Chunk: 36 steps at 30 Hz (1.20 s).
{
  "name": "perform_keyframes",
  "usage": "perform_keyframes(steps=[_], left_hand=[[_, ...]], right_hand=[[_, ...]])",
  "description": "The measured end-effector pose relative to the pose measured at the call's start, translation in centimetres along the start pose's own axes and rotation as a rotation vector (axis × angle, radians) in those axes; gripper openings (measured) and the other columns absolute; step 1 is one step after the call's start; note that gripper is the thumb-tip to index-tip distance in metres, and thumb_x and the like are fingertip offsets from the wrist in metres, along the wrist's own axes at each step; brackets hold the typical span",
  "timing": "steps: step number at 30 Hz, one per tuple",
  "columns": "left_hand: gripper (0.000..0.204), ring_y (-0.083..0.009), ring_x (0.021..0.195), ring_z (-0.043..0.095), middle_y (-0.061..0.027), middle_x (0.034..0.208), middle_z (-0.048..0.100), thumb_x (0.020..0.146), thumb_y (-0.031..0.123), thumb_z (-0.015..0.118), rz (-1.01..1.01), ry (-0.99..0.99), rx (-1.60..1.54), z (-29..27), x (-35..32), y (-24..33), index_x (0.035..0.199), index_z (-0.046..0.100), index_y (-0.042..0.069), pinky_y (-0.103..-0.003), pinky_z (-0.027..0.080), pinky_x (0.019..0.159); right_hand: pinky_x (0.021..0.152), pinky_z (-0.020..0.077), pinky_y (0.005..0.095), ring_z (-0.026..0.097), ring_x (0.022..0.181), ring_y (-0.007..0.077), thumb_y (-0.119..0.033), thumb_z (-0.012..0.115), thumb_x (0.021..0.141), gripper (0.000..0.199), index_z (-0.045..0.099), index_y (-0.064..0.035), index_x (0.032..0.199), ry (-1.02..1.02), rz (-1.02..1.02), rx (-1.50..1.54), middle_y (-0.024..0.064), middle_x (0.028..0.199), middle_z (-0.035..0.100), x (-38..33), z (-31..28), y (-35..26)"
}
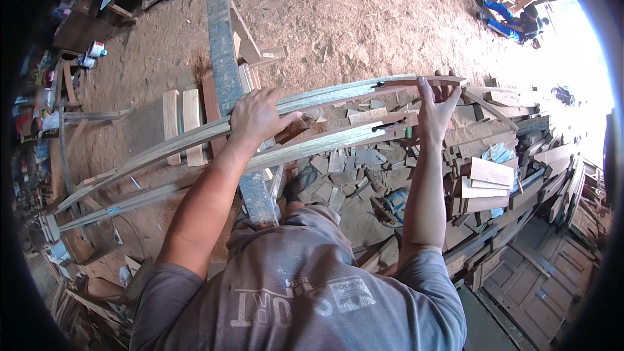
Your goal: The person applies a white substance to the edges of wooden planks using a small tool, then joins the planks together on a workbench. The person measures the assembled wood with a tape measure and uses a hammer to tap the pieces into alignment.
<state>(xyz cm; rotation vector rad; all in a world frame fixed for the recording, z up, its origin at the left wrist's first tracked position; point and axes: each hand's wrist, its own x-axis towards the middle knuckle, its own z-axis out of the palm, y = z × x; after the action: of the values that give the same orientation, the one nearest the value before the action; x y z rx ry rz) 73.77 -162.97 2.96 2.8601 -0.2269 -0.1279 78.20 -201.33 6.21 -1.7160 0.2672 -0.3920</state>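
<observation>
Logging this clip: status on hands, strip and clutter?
Left hand on long wooden strip; right hand gripping its right end. Wood scraps littering floor below.

1. A woodworking workshop is showing itself: pale sawdust (pixel 377 26) is coating the floor (pixel 156 81).
2. Wood offcuts (pixel 369 157) are lying off the right edge of the worktop (pixel 222 45).
3. Boards (pixel 491 173) are lying stacked toward the floor's right edge.
4. A panelled door (pixel 545 283) is resting near the floor's lower right corner.
</observation>
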Motion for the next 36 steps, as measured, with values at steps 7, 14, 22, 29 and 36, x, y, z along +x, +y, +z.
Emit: perform_keyframes(steps=[7, 14, 22, 29, 36], left_hand=[[0.079, -0.0354, 0.109, 0.078, -0.019, 0.114, 0.079, 0.089, 0.073, 0.077, -0.004, -0.057, 0.023, -0.5, 0.0, 0.0, 0.131, 0.074, 0.006, -0.049, 0.061, 0.097], [0.07, -0.0358, 0.106, 0.076, -0.015, 0.111, 0.078, 0.087, 0.065, 0.081, 0.039, 0.105, -0.008, 0.7, -0.3, -0.5, 0.125, 0.075, 0.007, -0.048, 0.06, 0.094], [0.074, -0.038, 0.127, 0.072, -0.0238, 0.142, 0.07, 0.094, 0.072, 0.073, -0.048, -0.18, -0.031, -1.0, 0.2, -0.1, 0.141, 0.068, 0.015, -0.05, 0.059, 0.107], [0.076, -0.0374, 0.125, 0.073, -0.0236, 0.135, 0.073, 0.094, 0.072, 0.073, -0.021, -0.107, 0.005, -0.4, 0.1, -0.2, 0.143, 0.066, 0.013, -0.048, 0.059, 0.107], [0.071, -0.0333, 0.097, 0.081, -0.0187, 0.102, 0.081, 0.091, 0.072, 0.077, -0.009, -0.077, 0.033, -0.6, 0.2, -0.1, 0.129, 0.074, 0.012, -0.045, 0.066, 0.089]], right_hand=[[0.121, 0.0495, 0.0469, 0.054, 0.143, 0.0351, -0.019, 0.09, 0.092, 0.099, 0.027, -0.0025, 0.167, 0.006, 0.029, -0.089, 0.0238, 0.158, 0.049, -0.3, 0.7, -1.4], [0.115, 0.0533, 0.0431, 0.061, 0.136, 0.0317, -0.023, 0.092, 0.092, 0.096, 0.032, -0.0023, 0.165, 0.034, 0.0, -0.205, 0.0232, 0.154, 0.053, 0.1, 1.5, -1.4], [0.119, 0.0487, 0.0495, 0.054, 0.142, 0.0379, -0.032, 0.095, 0.089, 0.11, 0.025, 0.0051, 0.165, -0.024, -0.044, -0.428, 0.0296, 0.154, 0.048, -1.0, 3.2, -2.9], [0.124, 0.0422, 0.0522, 0.047, 0.151, 0.0436, -0.033, 0.094, 0.088, 0.116, 0.018, 0.0084, 0.167, -0.055, -0.012, -0.546, 0.0348, 0.163, 0.039, -1.4, 3.7, -2.4], [0.123, 0.0425, 0.0561, 0.046, 0.151, 0.0497, -0.043, 0.094, 0.086, 0.122, 0.018, 0.0103, 0.166, -0.081, -0.076, -0.631, 0.0402, 0.161, 0.037, -1.5, 4.0, 0.0]])
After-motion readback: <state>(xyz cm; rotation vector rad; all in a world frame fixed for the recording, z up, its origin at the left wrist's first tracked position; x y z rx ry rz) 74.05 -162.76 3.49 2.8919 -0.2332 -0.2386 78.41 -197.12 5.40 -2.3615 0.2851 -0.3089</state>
